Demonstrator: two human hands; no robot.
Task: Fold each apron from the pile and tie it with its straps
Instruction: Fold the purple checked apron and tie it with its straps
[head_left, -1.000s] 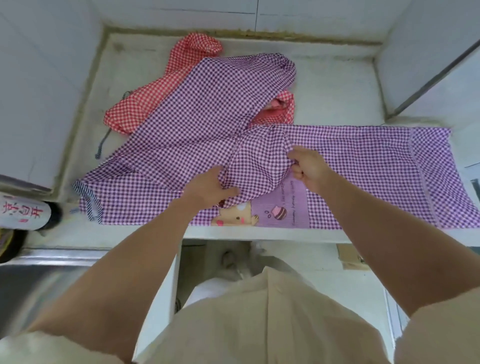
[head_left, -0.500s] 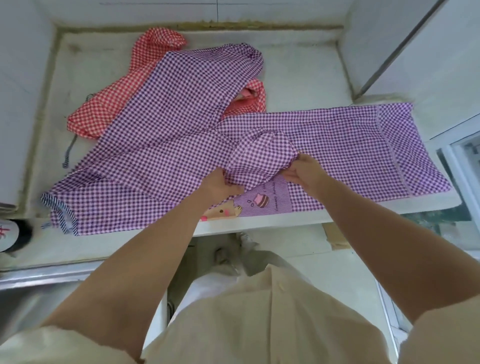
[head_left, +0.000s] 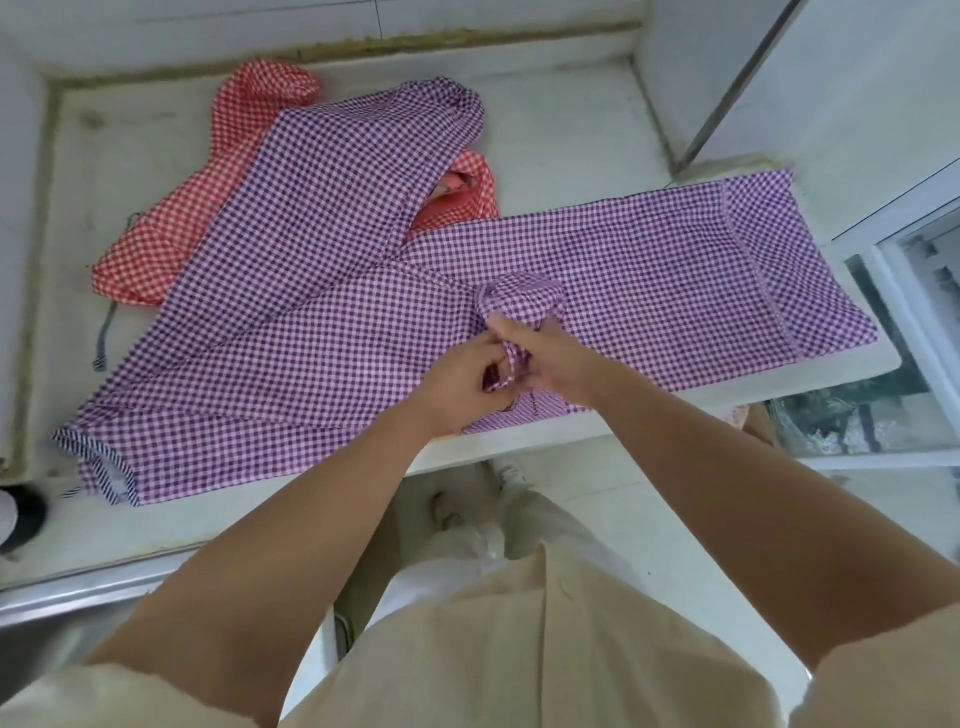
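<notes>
Purple apron (head_left: 322, 332) bunch pinched between both hands' fingers (head_left: 498, 358).

A white desk (head_left: 563, 124) sits in a tiled recess. A steel sink (head_left: 62, 618) adjoins its near left corner, and a window (head_left: 893, 332) flanks its right edge.

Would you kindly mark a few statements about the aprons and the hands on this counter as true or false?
1. The left hand and the right hand both grip bunched cloth of the purple apron. True.
2. The red apron lies on top of the purple apron. False: the purple one lies partly over it.
3. The purple apron is folded and tied. False: it lies spread across the counter.
4. The red apron lies farther from the person than the hands. True.
</notes>
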